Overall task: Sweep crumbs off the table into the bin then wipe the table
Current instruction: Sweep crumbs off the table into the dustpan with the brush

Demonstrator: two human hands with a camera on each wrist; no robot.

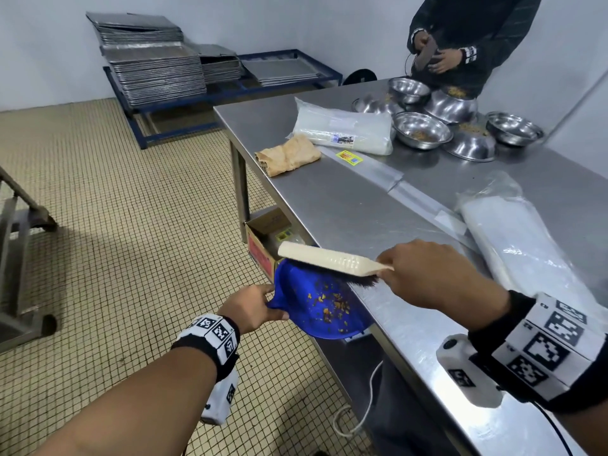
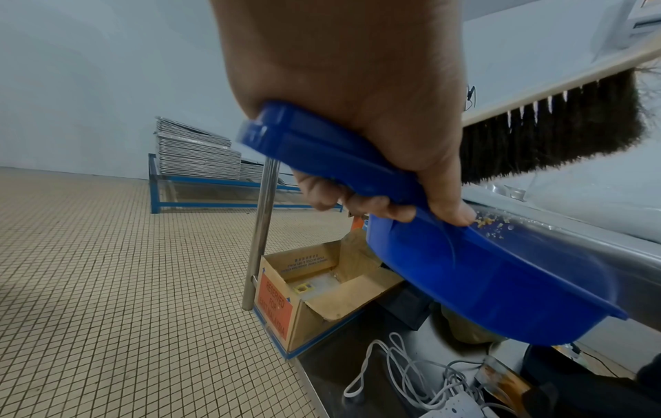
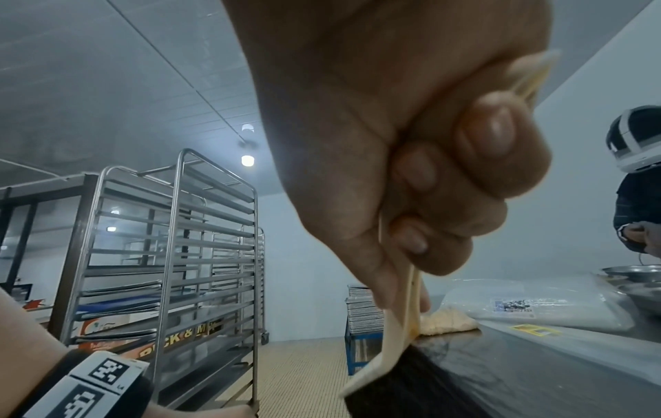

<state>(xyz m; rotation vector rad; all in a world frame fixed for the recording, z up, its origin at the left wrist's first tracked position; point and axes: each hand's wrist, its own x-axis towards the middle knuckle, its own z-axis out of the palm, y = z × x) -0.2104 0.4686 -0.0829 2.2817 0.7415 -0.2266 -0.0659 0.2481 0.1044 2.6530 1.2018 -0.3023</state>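
Note:
A blue dustpan (image 1: pixel 316 304) sits just below the edge of the steel table (image 1: pixel 345 205), with orange crumbs (image 1: pixel 332 304) scattered in its pan. My left hand (image 1: pixel 250 309) grips the dustpan (image 2: pixel 483 277) by its handle, thumb on top. My right hand (image 1: pixel 431 274) grips the cream wooden handle of a hand brush (image 1: pixel 329 258); its dark bristles (image 2: pixel 550 135) hang over the pan's rim at the table edge. In the right wrist view the fingers curl round the brush handle (image 3: pixel 397 339). A folded tan cloth (image 1: pixel 288 154) lies further along the table.
An open cardboard box (image 2: pixel 322 288) stands on the floor under the table beside a table leg (image 2: pixel 261 232). Plastic-wrapped packs (image 1: pixel 345 130), steel bowls (image 1: pixel 422 130) and a second person (image 1: pixel 467 37) are at the far end. A tray rack (image 3: pixel 171 268) and stacked trays (image 1: pixel 151 60) stand across the tiled floor.

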